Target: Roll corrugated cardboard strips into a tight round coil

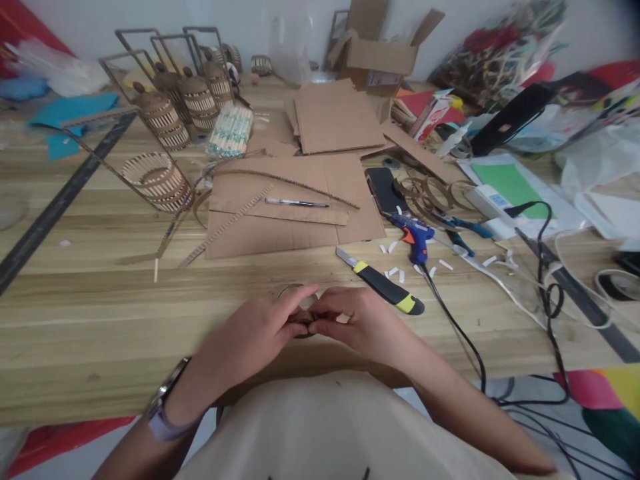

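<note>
A small, dark-brown, ring-like band (pixel 303 321) sits between the tips of the left hand (pixel 267 320) and right hand (pixel 355 317), near the middle of the front edge of the pale wooden desk (pixel 100 333). The right thumb and forefinger pinch it; the left thumb presses its near side while the left forefinger stretches across above. Neither hand is nearer, since both touch it (the fingers cover so much that its long axis cannot be told). Just beyond the right hand, a black-and-yellow utility knife (pixel 383 283) lies aslant, blade towards the desk's far left.
</note>
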A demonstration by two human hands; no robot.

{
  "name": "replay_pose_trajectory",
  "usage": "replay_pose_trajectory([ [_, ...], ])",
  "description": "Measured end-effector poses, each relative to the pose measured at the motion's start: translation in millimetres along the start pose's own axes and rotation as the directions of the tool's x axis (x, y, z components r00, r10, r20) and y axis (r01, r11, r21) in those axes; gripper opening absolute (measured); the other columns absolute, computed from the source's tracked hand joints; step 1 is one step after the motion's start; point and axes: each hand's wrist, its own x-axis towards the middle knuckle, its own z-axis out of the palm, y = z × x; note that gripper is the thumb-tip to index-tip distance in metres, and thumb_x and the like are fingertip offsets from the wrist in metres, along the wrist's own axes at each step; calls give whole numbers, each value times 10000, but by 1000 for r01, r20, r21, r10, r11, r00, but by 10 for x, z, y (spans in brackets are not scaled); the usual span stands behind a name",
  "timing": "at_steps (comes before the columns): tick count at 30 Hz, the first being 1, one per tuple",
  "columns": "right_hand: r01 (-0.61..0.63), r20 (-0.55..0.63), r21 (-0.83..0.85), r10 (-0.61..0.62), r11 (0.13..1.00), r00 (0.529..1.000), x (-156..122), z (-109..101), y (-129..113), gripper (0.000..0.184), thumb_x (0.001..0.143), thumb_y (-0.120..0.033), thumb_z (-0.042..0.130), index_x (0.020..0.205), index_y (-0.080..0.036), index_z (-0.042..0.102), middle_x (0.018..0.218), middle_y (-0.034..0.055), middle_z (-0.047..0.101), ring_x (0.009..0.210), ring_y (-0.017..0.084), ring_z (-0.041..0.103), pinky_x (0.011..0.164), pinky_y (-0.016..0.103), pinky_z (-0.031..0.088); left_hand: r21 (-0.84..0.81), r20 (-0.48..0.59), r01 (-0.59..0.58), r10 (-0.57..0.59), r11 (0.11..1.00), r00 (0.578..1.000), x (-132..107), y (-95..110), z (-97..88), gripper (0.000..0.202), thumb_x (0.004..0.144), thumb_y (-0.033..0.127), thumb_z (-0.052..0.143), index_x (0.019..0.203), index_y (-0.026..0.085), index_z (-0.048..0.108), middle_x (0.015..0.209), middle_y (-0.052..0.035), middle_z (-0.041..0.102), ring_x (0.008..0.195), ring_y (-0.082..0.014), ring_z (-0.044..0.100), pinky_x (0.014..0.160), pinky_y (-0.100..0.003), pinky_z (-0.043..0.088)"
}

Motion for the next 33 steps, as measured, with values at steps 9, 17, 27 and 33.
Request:
replay_pose_trajectory([
  [9,12,-172,51,-4,999,985,-9,-1,69,135,870,-218,696,736,-206,709,682,-17,620,628,125,551,569,250,401,-113,-181,-26,5,993,983,-10,-81,-1,272,975,278,580,1223,264,690,1129,-55,797,1013,-236,768,885,-366,624],
  [17,-79,-365,185,143,980,920,60,218,126,67,827,-242,689,785,-206,728,654,-19,675,594,123,574,559,246,422,477,-331,-155,340,865,880,-19,-148,320,488,931,290,687,1357,135,508,1308,-228,688,1146,-330,714,891,-456,637],
  [27,38,-274,139,2,990,962,38,249,253,101,886,-309,725,911,-215,750,791,15,721,695,152,644,616,261,497,456,-378,-158,352,876,856,-32,-213,255,299,965,250,595,1245,155,552,1180,-186,749,1058,-288,752,866,-413,643],
  [33,257,-73,-385,-307,886,949,-109,190,555,154,967,-180,613,1048,-195,743,996,99,723,940,228,650,819,352,539,230,-393,74,23,970,919,-231,-324,27,347,907,300,642,1234,184,616,1189,-126,749,1119,-289,719,960,-467,603],
])
